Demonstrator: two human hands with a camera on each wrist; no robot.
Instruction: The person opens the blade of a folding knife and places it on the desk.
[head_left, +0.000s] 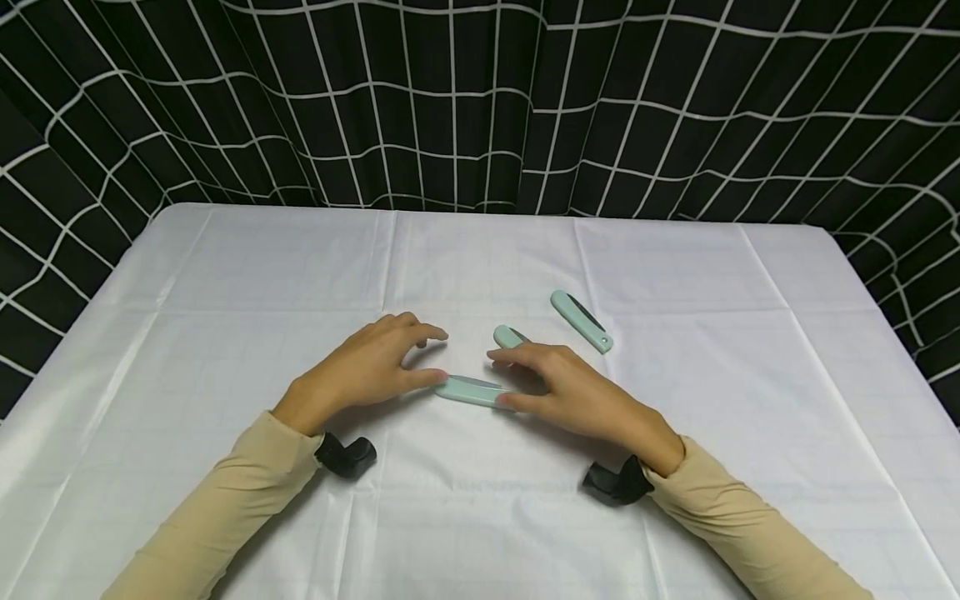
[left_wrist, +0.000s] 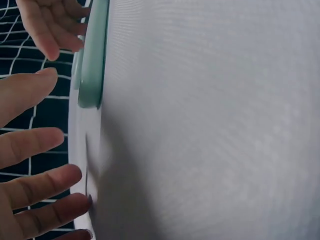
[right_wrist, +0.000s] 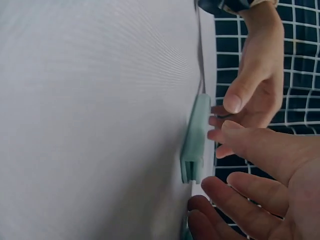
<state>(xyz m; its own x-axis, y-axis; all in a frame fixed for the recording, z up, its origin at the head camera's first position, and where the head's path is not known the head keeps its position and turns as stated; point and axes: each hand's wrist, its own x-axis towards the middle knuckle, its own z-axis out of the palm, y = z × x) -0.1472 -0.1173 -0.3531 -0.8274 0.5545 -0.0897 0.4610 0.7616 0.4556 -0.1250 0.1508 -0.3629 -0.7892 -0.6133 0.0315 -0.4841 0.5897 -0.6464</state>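
Note:
Between the two hands lies a slim mint-green handle-shaped piece [head_left: 468, 390], looking like a closed folding knife, flat on the white cloth. At its left end is the thumb of my left hand [head_left: 375, 362]; the other fingers spread loosely above the cloth. My right hand [head_left: 573, 387] hovers over the piece's right end, its thumb in front and fingers loosely bent. Both wrist views show gaps between the thumbs and the piece [left_wrist: 92, 65]. A slot shows in its near end [right_wrist: 192, 167]. Behind the right fingers a second mint-green piece [head_left: 508, 336] is partly hidden.
A third mint-green piece [head_left: 581, 321], with a dark strip and a hole at one end, lies diagonally farther back. White creased cloth [head_left: 247, 275] covers the table. A black curtain with a white grid [head_left: 420, 100] hangs behind the table's far edge.

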